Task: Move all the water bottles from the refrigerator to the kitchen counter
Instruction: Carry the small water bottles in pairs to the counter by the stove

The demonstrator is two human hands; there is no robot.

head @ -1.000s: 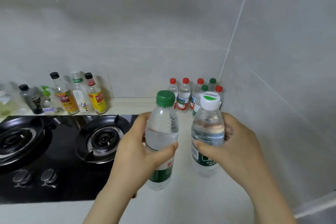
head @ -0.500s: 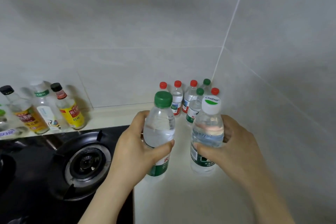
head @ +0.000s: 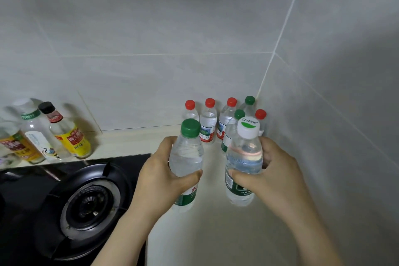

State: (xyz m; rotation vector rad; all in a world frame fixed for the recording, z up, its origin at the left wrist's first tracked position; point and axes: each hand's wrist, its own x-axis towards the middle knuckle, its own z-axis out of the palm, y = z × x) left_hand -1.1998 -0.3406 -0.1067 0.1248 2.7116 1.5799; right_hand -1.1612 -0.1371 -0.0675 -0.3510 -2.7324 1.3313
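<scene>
Beige counter, grey tiled walls (gas hob adjoining).

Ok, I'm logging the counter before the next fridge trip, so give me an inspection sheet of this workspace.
Surface: pale kitchen counter, running into a wall corner.
Job's things: green-capped bottle and white-capped bottle, both upright, in hand; six water bottles clustered in the corner, four red-capped, two green-capped.
Clutter: condiment bottles along the wall at left; black gas hob.
Hands: left hand grips the green-capped bottle; right hand grips the white-capped bottle.
Cables: nothing seen.
Surroundings: grey tiled walls.
</scene>
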